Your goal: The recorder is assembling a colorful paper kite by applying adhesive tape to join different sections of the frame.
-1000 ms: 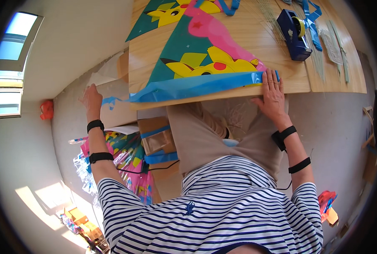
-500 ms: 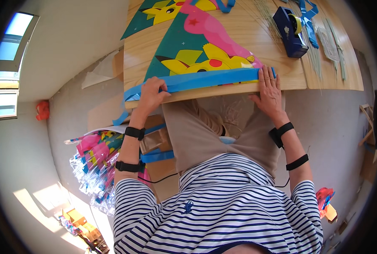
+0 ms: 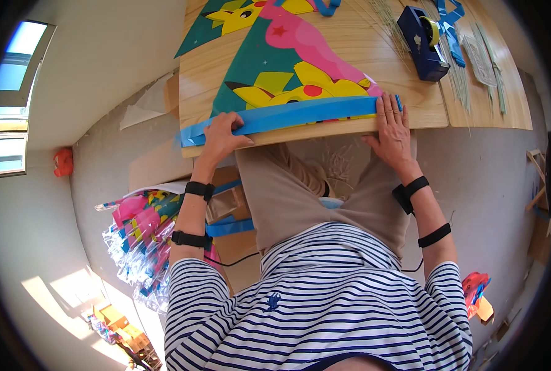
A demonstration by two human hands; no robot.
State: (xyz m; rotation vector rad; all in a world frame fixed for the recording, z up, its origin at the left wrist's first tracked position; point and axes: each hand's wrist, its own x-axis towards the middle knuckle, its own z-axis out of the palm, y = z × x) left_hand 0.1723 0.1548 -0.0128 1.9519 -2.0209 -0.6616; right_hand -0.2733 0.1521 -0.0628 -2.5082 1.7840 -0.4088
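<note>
A long, flat, glossy blue strip (image 3: pixel 288 115) lies along the near edge of a pale wood-grain table (image 3: pixel 427 114) across the upper middle of the frame, covering the lower border of a triangular green-and-pink printed sheet (image 3: pixel 278 62) with yellow cartoon figures. At the strip's left part, the left hand (image 3: pixel 221 137) rests with fingers bent and thumb held apart, pointing right; whether the fingers pinch anything cannot be told. At its right end, the right hand (image 3: pixel 393 131) lies palm down, fingers straight and nearly together, thumb spread out to the left, pressed on the surface and gripping nothing. A second printed sheet (image 3: pixel 216 25) shows in the upper left of the table. In the upper right sit a dark blue tape dispenser (image 3: pixel 422 55), thin pale green sticks (image 3: pixel 499 80) and a clear plastic packet (image 3: pixel 479 60).
</note>
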